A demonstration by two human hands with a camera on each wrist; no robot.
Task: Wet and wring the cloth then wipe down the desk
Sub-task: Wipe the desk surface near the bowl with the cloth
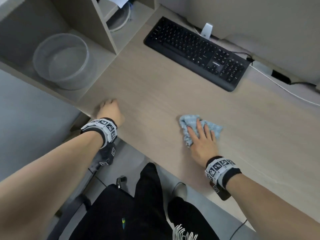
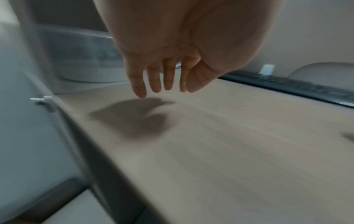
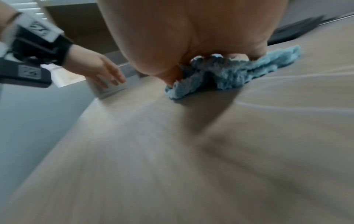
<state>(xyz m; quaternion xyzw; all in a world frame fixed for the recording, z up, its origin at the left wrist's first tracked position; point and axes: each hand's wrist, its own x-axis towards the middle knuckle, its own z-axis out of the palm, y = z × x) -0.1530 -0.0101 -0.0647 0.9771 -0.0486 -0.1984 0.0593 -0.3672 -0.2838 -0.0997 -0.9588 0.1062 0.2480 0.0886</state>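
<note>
A crumpled light-blue cloth (image 1: 188,122) lies on the pale wooden desk (image 1: 155,87), near its front edge. My right hand (image 1: 201,135) lies flat on the cloth with straight, spread fingers, pressing it onto the desk; the right wrist view shows the cloth (image 3: 229,71) bunched under the palm. My left hand (image 1: 109,108) hovers just above the desk's left front corner with nothing in it. In the left wrist view its fingers (image 2: 155,78) hang loosely downward above their shadow.
A clear plastic basin (image 1: 60,61) stands in the open shelf compartment at the left. A black keyboard (image 1: 197,52) lies at the back of the desk with a white cable (image 1: 284,89) beside it. Thin wet streaks (image 3: 287,106) cross the desk right of the cloth.
</note>
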